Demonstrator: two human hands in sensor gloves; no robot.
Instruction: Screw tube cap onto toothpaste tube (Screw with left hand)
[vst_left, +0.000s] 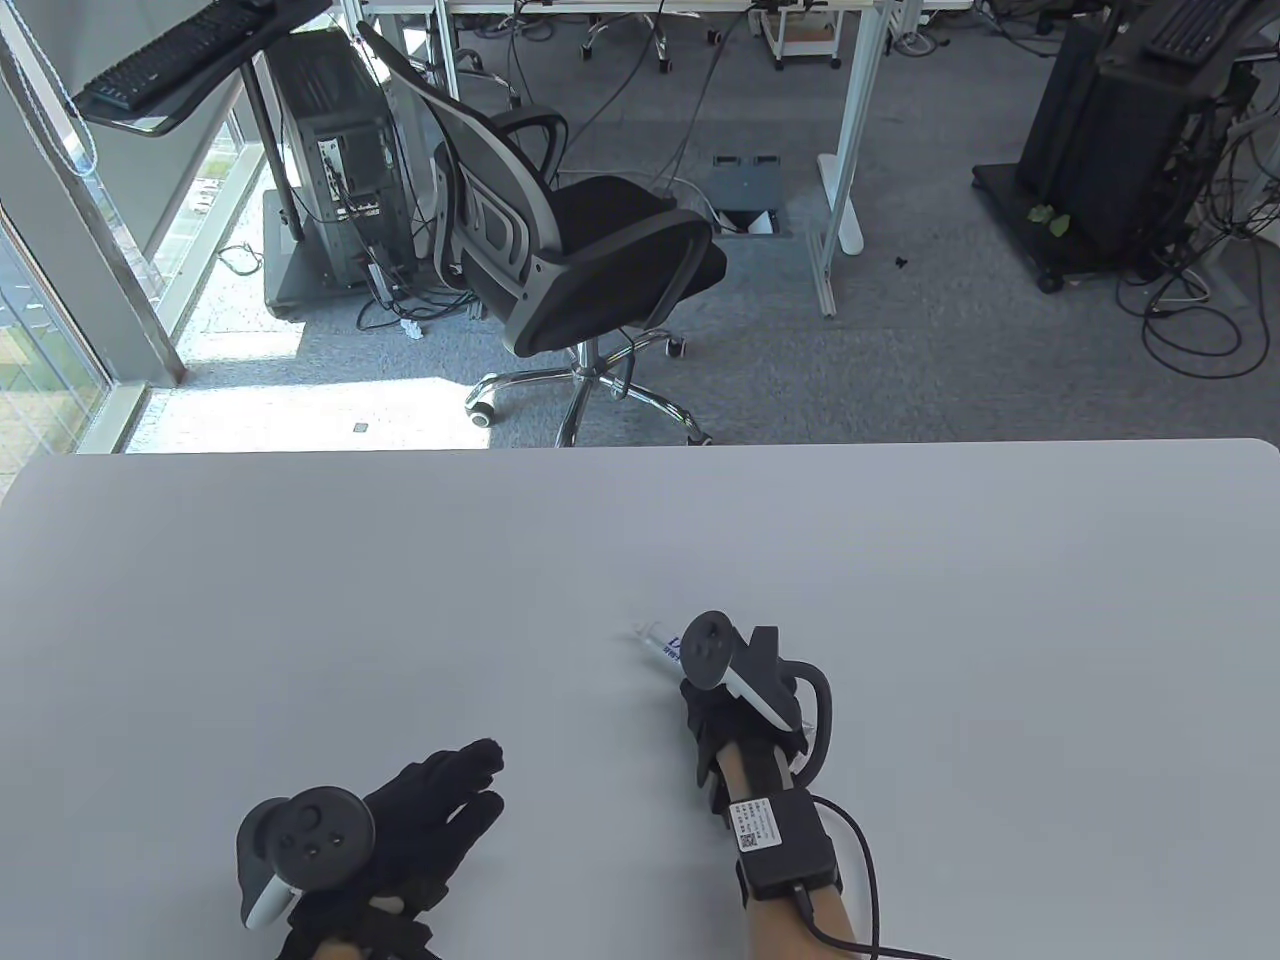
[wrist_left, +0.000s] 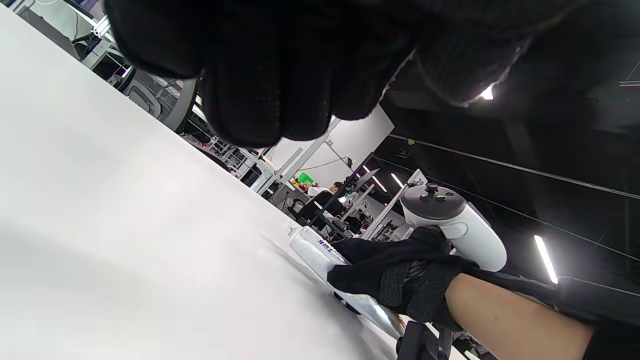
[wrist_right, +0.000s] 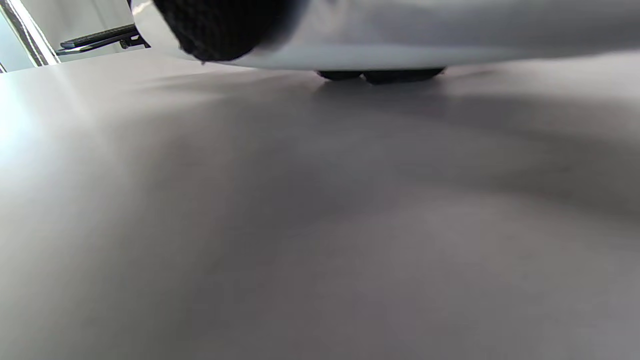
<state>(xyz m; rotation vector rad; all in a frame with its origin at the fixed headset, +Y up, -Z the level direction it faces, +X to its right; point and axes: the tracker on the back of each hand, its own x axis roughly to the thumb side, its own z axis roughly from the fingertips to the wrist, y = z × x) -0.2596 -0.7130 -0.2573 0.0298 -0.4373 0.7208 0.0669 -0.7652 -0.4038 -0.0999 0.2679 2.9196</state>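
Observation:
The white toothpaste tube (vst_left: 660, 645) lies on the white table (vst_left: 640, 540), its bare threaded nozzle pointing far-left. My right hand (vst_left: 712, 715) grips the tube's body and holds it down on the table. In the left wrist view the tube (wrist_left: 312, 246) and its open nozzle show beside the right hand (wrist_left: 385, 272). In the right wrist view the tube (wrist_right: 425, 30) fills the top edge with a fingertip (wrist_right: 220, 25) on it. My left hand (vst_left: 455, 800) rests near the table's front left, fingers stretched out, holding nothing I can see. The cap is not visible in any view.
The table's far edge (vst_left: 640, 445) runs across the middle of the table view. A black office chair (vst_left: 580, 250) stands on the floor beyond it. Nothing else lies on the table.

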